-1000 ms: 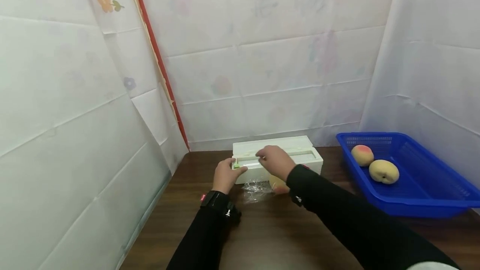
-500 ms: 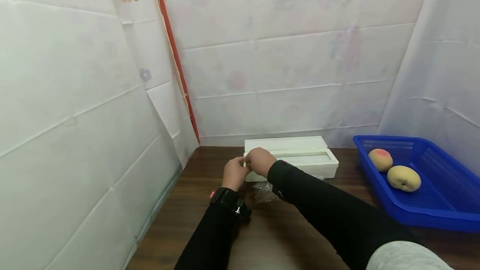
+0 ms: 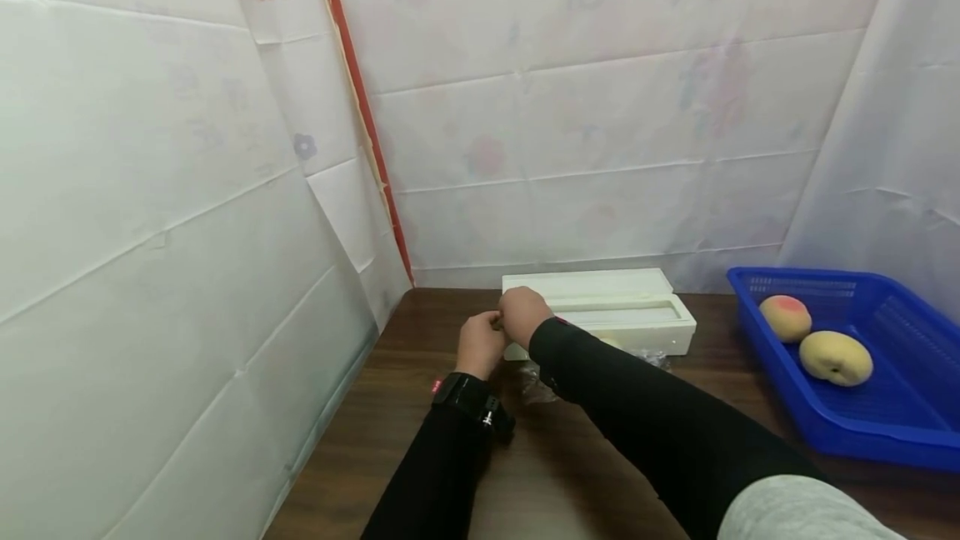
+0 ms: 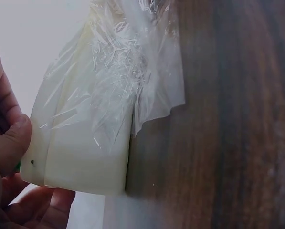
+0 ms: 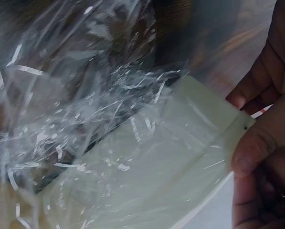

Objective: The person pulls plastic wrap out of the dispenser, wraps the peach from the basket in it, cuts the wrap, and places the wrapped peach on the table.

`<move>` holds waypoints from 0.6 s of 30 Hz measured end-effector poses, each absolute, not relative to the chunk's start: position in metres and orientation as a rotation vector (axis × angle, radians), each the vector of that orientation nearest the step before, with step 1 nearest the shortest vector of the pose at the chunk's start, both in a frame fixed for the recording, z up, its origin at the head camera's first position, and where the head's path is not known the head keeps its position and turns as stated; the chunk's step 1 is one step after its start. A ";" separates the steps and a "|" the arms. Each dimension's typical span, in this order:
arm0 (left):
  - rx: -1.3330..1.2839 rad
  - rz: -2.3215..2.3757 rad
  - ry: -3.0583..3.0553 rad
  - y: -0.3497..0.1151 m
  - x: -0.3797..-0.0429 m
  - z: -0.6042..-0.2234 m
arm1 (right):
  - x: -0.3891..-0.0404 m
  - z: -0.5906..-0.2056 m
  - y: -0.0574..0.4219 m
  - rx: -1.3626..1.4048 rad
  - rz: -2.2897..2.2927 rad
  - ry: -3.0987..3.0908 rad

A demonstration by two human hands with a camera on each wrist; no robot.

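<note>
A long white cling film box [image 3: 648,333] lies at the back of the table with its lid raised. My left hand [image 3: 477,347] grips its left end, thumb at the front. My right hand [image 3: 523,312] has curled fingers right beside it and appears to pinch the small slide cutter at that end. Only a green sliver of the slide cutter [image 4: 18,167] shows between fingers; the right fingertips are mostly hidden. Clear cling film [image 4: 121,62] hangs crumpled over the box's front onto the table. Behind my right sleeve a peach [image 3: 611,343] is nearly hidden.
To the right stands a blue plastic basket [image 3: 892,415] with two peaches [image 3: 835,358] at its left side. White patterned sheeting [image 3: 600,107] closes off the back and both sides. The brown wooden table [image 3: 570,482] runs toward me.
My right hand has moved left along the box to its left end and now meets my left hand. The head view has shifted a little. The left hand stays at the box's end.
</note>
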State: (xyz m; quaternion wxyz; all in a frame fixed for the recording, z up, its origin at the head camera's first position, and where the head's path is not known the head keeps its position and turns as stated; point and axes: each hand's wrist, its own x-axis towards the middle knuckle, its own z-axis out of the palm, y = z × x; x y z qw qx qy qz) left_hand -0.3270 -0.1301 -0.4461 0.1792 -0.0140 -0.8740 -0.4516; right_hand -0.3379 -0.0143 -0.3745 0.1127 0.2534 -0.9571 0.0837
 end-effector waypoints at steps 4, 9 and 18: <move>-0.047 -1.261 -2.464 -0.129 -0.326 -0.443 | -0.337 -0.372 -0.015 0.734 0.232 -2.809; -0.039 -1.252 -2.479 -0.129 -0.327 -0.443 | -0.337 -0.372 -0.013 0.727 0.224 -2.822; -0.033 -1.327 -2.475 -0.130 -0.326 -0.444 | -0.341 -0.373 -0.010 0.706 0.275 -2.854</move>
